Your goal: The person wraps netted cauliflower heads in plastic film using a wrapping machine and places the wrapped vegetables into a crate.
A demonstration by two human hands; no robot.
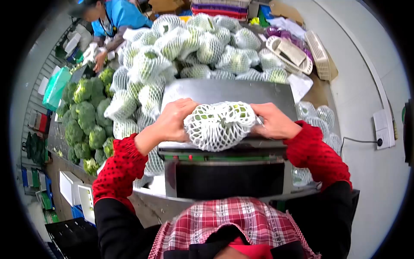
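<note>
Between my two hands is a green vegetable in a white foam net (221,129), held over the front edge of a machine with a flat metal top (233,91). My left hand (176,120) closes on the net's left side. On its right side, my right hand (275,121) grips the net, fingers partly hidden behind it. Green shows through the mesh; the exact kind of vegetable is unclear. Just beyond the metal top lies a large heap of similar netted vegetables (211,45).
Bare broccoli heads (86,112) are piled at the left. A person in blue (125,16) reaches toward the table at the far left. A white plastic basket (290,54) sits at the back right. More netted vegetables (312,121) lie right of the machine, near the wall.
</note>
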